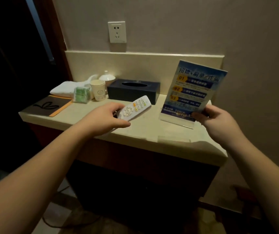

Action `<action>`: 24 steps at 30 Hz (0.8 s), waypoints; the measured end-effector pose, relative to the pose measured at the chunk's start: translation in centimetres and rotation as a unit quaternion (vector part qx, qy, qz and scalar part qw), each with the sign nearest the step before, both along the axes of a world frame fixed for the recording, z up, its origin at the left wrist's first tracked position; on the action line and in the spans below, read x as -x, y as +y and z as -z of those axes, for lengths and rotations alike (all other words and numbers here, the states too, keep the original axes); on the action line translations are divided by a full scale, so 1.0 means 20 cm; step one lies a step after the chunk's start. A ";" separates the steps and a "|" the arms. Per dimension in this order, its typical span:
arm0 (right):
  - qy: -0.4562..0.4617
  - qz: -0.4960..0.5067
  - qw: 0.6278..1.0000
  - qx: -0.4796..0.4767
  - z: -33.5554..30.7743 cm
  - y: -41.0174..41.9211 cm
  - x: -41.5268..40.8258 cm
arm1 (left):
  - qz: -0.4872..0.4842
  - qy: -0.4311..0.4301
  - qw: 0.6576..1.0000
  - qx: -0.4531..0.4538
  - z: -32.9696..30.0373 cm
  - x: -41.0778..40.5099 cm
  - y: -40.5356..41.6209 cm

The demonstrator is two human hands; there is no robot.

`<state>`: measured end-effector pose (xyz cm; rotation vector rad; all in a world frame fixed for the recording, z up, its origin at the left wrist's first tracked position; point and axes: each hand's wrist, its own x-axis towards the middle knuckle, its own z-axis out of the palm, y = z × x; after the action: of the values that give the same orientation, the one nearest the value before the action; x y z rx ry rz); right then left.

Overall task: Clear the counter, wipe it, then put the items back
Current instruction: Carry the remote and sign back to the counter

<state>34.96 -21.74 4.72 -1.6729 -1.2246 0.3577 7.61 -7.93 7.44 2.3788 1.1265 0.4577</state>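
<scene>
The dark tissue box point(133, 90) sits at the back of the pale stone counter point(152, 134), against the low backsplash, and serves as the reference for everything else. Just in front of the tissue box, the left hand point(105, 116) grips a white remote control point(134, 108) by its near end, thumb on the near side and fingers curled underneath; the remote's far end points up towards the tissue box's front right corner and looks lifted slightly off the counter. To the right of the tissue box, the right hand point(216, 122) pinches the lower right edge of a blue printed sign in a clear acrylic stand point(192, 93), thumb on the printed face; the stand leans back and its clear foot is at or just above the counter, which of the two I cannot tell. Directly left of the tissue box stands a paper cup point(98, 90) with a smiley face, and behind that cup a white lidded porcelain cup point(107, 77). Left of the paper cup is a clear packet with green contents point(82, 95), and behind it a folded white towel point(64, 89). Farthest left of the tissue box, at the counter's corner, lies a dark folder with an orange edge point(48, 105). Above the tissue box a white wall socket point(117, 32) is set in the beige wall.
</scene>
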 end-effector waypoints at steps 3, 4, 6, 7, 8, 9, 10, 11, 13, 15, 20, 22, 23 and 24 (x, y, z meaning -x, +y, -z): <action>-0.013 -0.005 0.999 0.037 0.00 0.25 -0.13 | 0.005 0.056 0.998 -0.019 -0.01 -0.11 0.25; -0.024 -0.008 0.999 0.047 0.01 0.33 -0.17 | 0.007 0.079 0.996 -0.026 0.00 -0.14 0.33; -0.038 -0.007 0.998 0.055 0.02 0.48 -0.25 | 0.014 0.120 0.992 -0.032 0.01 -0.19 0.48; -0.040 -0.004 0.997 0.060 0.03 0.54 -0.28 | 0.017 0.138 0.990 -0.032 0.02 -0.21 0.55; -0.040 -0.002 0.997 0.070 0.04 0.61 -0.32 | 0.017 0.153 0.988 -0.033 0.03 -0.23 0.61; -0.036 -0.001 0.996 0.081 0.05 0.66 -0.35 | 0.016 0.166 0.985 -0.034 0.05 -0.24 0.67; -0.030 -0.003 0.996 0.090 0.06 0.71 -0.38 | 0.014 0.178 0.983 -0.034 0.06 -0.25 0.72; -0.024 -0.007 0.995 0.098 0.07 0.76 -0.41 | 0.014 0.188 0.981 -0.035 0.07 -0.26 0.77; -0.009 -0.011 0.993 0.114 0.09 0.83 -0.46 | 0.017 0.209 0.977 -0.032 0.10 -0.27 0.86; 0.000 -0.004 0.992 0.129 0.12 0.89 -0.50 | 0.022 0.232 0.972 -0.027 0.13 -0.28 0.93; -0.033 0.024 0.987 0.156 0.14 1.02 -0.58 | 0.031 0.264 0.964 -0.019 0.18 -0.29 1.06; -0.048 0.033 0.984 0.166 0.15 1.06 -0.60 | 0.041 0.262 0.964 -0.020 0.17 -0.28 1.10; -0.050 0.037 0.984 0.168 0.16 1.08 -0.61 | 0.048 0.260 0.964 -0.021 0.17 -0.28 1.12; -0.049 0.042 0.983 0.170 0.16 1.10 -0.61 | 0.056 0.261 0.964 -0.022 0.16 -0.28 1.14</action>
<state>47.15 0.24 1.53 -2.0478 -1.2096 0.4575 13.24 14.94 4.14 2.6658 1.1885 -0.2041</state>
